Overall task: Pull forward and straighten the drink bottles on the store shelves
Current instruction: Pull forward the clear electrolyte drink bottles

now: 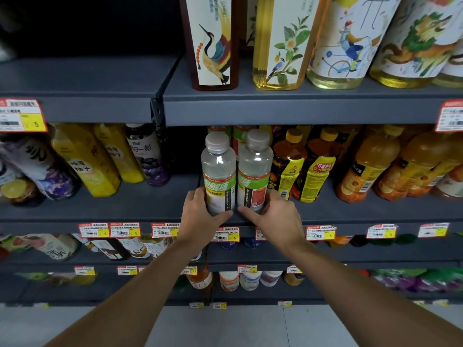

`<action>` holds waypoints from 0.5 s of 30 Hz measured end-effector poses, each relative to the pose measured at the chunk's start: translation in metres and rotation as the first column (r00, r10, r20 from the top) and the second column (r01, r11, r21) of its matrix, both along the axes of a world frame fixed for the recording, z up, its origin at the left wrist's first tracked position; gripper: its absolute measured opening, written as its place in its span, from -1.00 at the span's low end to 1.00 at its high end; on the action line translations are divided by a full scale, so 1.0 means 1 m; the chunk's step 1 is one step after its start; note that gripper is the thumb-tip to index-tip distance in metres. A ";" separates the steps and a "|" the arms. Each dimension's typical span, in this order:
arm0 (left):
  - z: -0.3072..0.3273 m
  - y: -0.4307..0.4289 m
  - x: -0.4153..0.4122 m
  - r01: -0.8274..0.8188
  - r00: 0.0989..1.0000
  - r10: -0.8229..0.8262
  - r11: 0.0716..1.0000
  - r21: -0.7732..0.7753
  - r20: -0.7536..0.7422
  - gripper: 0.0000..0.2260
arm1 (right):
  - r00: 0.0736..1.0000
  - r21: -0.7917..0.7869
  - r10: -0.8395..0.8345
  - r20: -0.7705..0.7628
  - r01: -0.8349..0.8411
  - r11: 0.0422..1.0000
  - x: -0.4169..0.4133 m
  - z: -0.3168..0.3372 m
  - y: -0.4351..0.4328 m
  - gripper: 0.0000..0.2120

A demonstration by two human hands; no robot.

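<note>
Left hand (200, 217) grips left bottle (218, 169); right hand (276, 217), right bottle (254, 171) (thumbs inward).

"ELECTROLYTE" printed vertically on left clear bottle (218, 171) and right clear bottle (254, 171); "5" on top-left price tag (22, 116); "柚子" on yellow bottle (85, 166)

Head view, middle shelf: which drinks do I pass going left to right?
Purple-label bottle → yellow pomelo drink bottles → grape drink bottle → left electrolyte bottle → right electrolyte bottle → yellow-label energy drink bottles → orange juice bottles.
</note>
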State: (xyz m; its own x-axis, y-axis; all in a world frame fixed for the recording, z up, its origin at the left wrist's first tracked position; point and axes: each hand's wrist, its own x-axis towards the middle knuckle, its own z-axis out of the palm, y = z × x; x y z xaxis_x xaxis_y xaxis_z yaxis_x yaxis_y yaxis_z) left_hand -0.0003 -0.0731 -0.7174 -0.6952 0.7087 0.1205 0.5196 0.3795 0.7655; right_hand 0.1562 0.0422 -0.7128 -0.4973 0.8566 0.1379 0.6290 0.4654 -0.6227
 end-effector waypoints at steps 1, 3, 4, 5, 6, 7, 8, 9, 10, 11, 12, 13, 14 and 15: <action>0.000 0.000 0.000 -0.004 1.000 0.004 1.000 0.002 0.002 -0.47 | 1.000 -0.016 -0.011 -0.023 0.011 1.000 -0.002 -0.001 -0.002 -0.42; -0.001 -0.001 0.001 -0.007 1.000 0.007 1.000 0.004 0.002 -0.45 | 0.997 -0.073 0.012 -0.080 -0.017 0.997 -0.002 -0.003 -0.003 -0.47; -0.001 -0.001 0.001 -0.006 1.000 0.006 1.000 0.005 0.001 -0.46 | 0.993 -0.107 0.043 -0.106 -0.054 0.993 0.000 -0.003 -0.001 -0.51; 0.000 -0.001 0.001 -0.004 1.000 0.004 1.000 0.005 0.000 -0.46 | 0.989 -0.127 0.086 -0.117 -0.101 0.987 0.003 -0.003 0.002 -0.54; 0.001 -0.001 0.001 0.000 1.000 0.000 1.000 0.002 -0.002 -0.47 | 0.985 -0.129 0.132 -0.110 -0.146 0.981 0.006 -0.001 0.005 -0.58; 0.002 -0.002 0.000 0.007 1.000 -0.007 1.000 -0.003 -0.003 -0.48 | 0.981 -0.125 0.167 -0.095 -0.178 0.976 0.009 0.001 0.007 -0.60; 0.002 -0.002 0.000 0.014 1.000 -0.014 1.000 -0.010 -0.005 -0.48 | 0.980 -0.123 0.182 -0.083 -0.191 0.974 0.011 0.001 0.009 -0.60; 0.003 -0.003 -0.001 0.022 1.000 -0.022 1.000 -0.017 -0.007 -0.49 | 0.981 -0.126 0.180 -0.077 -0.189 0.974 0.012 0.002 0.010 -0.58; 0.004 -0.003 -0.002 0.030 0.999 -0.030 0.999 -0.023 -0.013 -0.49 | 0.984 -0.134 0.165 -0.070 -0.173 0.976 0.011 0.002 0.009 -0.53; 0.005 -0.004 -0.002 0.039 0.999 -0.039 0.999 -0.028 -0.021 -0.49 | 0.988 -0.142 0.141 -0.059 -0.148 0.979 0.010 0.002 0.008 -0.45; 0.005 -0.004 -0.003 0.046 0.998 -0.047 0.998 -0.029 -0.028 -0.49 | 0.993 -0.139 0.108 -0.043 -0.113 0.984 0.007 0.001 0.006 -0.38; 0.006 -0.005 -0.004 0.052 0.998 -0.053 0.998 -0.029 -0.032 -0.49 | 0.997 -0.122 0.070 -0.023 -0.072 0.990 0.004 0.000 0.005 -0.33; 0.006 -0.005 -0.004 0.056 0.998 -0.057 0.998 -0.027 -0.031 -0.49 | 0.999 -0.095 0.035 -0.004 -0.035 0.995 0.001 0.000 0.002 -0.32; 0.006 -0.005 -0.004 0.059 0.998 -0.060 0.998 -0.024 -0.028 -0.50 | 1.000 -0.066 0.009 0.006 -0.008 0.998 -0.002 0.000 0.000 -0.33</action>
State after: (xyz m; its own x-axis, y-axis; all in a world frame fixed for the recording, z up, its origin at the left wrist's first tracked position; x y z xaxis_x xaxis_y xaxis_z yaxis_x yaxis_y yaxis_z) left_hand -0.0048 -0.0781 -0.7119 -0.6480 0.7517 0.1225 0.5633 0.3647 0.7414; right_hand 0.1542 0.0418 -0.7129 -0.5053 0.8595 0.0775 0.6294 0.4285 -0.6483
